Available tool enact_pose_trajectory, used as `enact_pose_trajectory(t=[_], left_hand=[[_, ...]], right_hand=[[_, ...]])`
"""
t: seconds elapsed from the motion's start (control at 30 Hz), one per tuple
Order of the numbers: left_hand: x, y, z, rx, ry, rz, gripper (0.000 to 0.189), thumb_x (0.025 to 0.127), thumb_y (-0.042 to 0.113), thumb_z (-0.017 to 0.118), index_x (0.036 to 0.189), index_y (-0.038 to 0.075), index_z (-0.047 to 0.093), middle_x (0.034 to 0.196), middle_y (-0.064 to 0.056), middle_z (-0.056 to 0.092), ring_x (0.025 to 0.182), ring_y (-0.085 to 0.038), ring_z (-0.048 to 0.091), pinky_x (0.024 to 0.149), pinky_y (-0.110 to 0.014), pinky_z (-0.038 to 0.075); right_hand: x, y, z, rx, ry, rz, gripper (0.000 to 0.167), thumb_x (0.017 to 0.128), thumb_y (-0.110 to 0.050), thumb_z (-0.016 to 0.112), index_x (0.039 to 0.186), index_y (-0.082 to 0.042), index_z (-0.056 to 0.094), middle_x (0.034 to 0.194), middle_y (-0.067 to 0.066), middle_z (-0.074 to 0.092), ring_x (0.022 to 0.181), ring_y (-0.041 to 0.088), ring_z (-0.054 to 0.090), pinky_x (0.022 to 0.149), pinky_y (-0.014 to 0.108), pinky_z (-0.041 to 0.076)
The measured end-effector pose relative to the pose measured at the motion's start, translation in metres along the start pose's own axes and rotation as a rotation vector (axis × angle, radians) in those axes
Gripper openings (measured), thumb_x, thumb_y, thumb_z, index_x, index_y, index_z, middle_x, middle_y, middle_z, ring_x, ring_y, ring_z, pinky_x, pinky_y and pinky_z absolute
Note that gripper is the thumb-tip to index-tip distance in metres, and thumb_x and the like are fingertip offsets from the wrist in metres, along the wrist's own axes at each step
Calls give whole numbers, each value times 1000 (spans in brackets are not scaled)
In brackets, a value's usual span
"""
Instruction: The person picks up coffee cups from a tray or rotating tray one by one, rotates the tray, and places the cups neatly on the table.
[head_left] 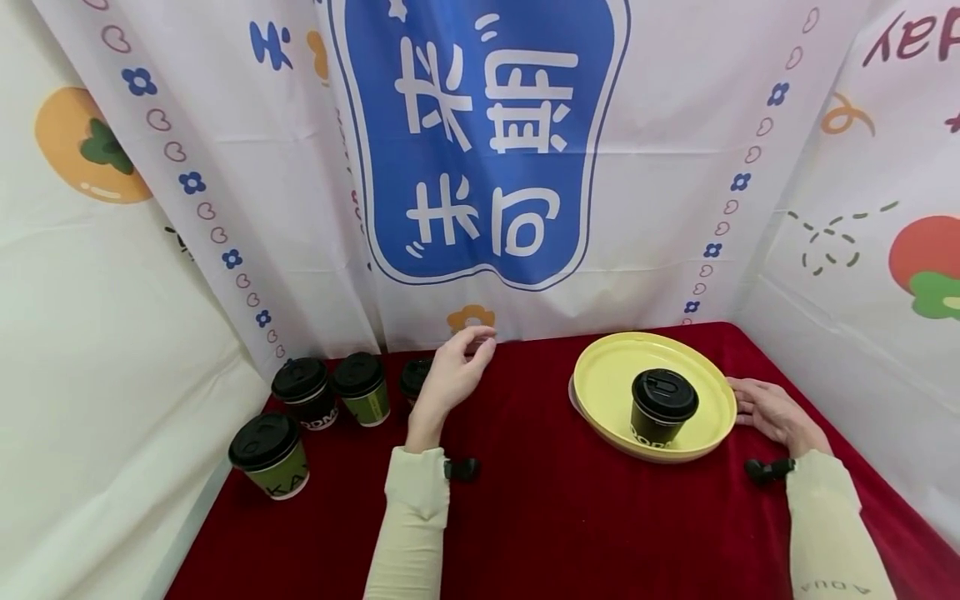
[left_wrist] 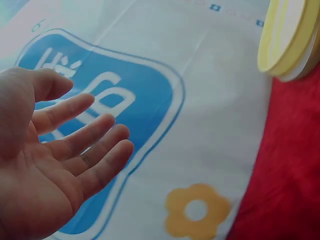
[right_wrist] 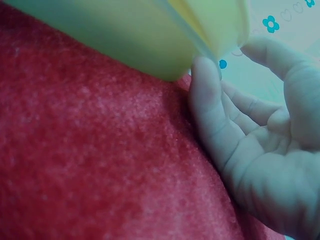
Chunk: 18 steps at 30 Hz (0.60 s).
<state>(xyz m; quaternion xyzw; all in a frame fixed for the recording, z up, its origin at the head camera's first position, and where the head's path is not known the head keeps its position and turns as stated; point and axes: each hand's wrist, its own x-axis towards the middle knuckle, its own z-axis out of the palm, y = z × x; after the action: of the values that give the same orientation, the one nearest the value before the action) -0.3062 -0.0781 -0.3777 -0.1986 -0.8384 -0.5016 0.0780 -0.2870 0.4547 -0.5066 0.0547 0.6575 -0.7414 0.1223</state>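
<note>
My left hand hangs in the air near the back edge of the table, fingers loosely bent and nothing in them; the left wrist view shows its bare palm. Partly hidden behind it is a dark paper cup with a black lid. On the right, my right hand holds the rim of a round yellow tray, thumb and fingers on either side of the edge in the right wrist view. A paler rim shows under the tray. One black-lidded paper cup stands upright on it, toward the front.
At the table's left stand a dark cup, a green cup and, nearer, a larger green cup, all with black lids. Red cloth covers the table. Printed white curtains enclose the back and sides.
</note>
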Motion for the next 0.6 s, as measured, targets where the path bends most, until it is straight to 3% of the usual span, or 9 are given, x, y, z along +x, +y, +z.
enact_pose_trajectory(t=[0.27,0.43,0.6], left_hand=[[7,-16,39,-38,-83,-63,29,101,36,52,124,24,64,118,-2,68,101,-21,64,87,-40,53],[8,-32,61,-95,-94,-139,29,101,36,52,125,24,63,118,-1,67,91,-21,68,83,-36,56],[12,-41,85,-148,-114,-200,31,101,36,51,127,24,61,123,-3,64,96,-16,68,83,-33,56]], right_hand=[[0,0,2,3,-1,-7,26,105,-24,47,98,-26,72,90,-7,73,82,7,69,72,30,59],[4,0,4,29,-31,-12,27,105,-22,46,101,-28,72,93,-7,74,85,6,69,74,29,59],[2,0,2,28,-3,1,26,105,-23,47,98,-27,72,89,-8,73,82,5,69,72,29,59]])
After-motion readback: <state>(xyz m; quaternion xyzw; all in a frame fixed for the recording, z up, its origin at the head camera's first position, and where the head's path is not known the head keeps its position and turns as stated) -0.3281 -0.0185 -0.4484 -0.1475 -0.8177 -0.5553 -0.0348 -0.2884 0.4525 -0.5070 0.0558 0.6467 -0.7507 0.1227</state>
